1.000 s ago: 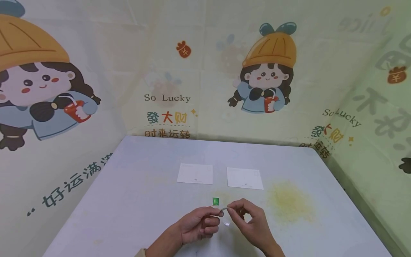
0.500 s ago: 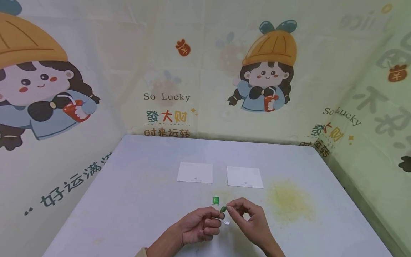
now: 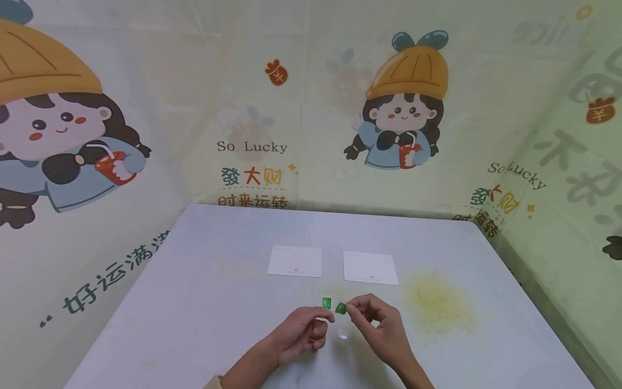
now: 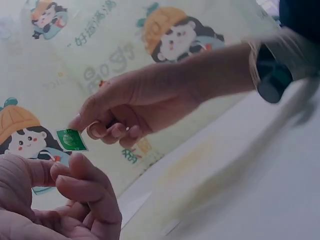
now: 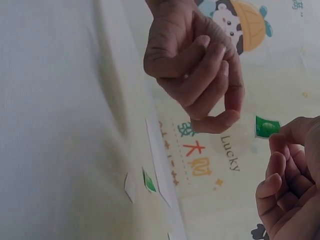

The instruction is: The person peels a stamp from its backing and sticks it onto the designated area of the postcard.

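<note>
Between thumb and forefinger, my right hand (image 3: pixel 381 330) pinches a small green postage stamp (image 3: pixel 341 308) by its edge, raised above the table. In the left wrist view, the held stamp (image 4: pixel 71 140) shows its printed face and white border. My left hand (image 3: pixel 301 334) is just left of it, fingers loosely bent, with nothing visible in them. A gap separates its fingertips from the held stamp (image 5: pixel 267 127) in the right wrist view. Another green stamp (image 3: pixel 326 303) lies on the table beyond the hands. A small clear, shiny scrap (image 3: pixel 342 335) lies between and below them.
Two white postcards (image 3: pixel 294 261) lie side by side on the white table (image 3: pixel 218 313), farther back than the hands. To the right, a yellow stain (image 3: pixel 439 305) marks the tabletop. Printed cartoon cloth (image 3: pixel 320 183) hangs behind and along both sides.
The stamp was between both hands' fingertips, first seen edge-on, then turning its green face. My left hand has let go and drawn slightly left; my right hand has lifted the stamp slightly.
</note>
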`<state>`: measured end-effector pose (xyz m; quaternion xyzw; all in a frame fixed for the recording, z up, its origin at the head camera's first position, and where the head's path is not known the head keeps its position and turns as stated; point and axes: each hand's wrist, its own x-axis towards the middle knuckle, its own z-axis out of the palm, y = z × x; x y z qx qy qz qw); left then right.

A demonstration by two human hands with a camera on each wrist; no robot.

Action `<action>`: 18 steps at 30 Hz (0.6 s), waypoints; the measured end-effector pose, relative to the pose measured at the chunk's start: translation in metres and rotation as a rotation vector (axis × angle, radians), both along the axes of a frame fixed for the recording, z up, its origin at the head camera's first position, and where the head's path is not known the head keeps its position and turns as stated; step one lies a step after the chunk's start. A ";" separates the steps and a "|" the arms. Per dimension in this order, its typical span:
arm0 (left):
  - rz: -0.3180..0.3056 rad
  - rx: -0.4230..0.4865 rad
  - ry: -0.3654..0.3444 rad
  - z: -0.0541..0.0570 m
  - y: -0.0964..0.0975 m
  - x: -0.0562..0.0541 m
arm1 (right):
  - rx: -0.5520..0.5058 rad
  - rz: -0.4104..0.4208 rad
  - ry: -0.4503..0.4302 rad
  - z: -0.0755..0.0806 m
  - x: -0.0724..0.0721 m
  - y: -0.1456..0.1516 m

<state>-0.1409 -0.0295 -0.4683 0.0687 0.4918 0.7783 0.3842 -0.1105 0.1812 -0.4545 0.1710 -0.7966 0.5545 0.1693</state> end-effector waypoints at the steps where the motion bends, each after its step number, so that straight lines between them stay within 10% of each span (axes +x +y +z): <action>1: 0.032 -0.052 0.050 0.000 0.000 0.000 | -0.003 -0.005 -0.002 0.000 -0.001 0.001; 18: 0.247 -0.465 0.666 -0.006 0.010 -0.004 | 0.098 -0.099 -0.030 -0.003 -0.005 0.008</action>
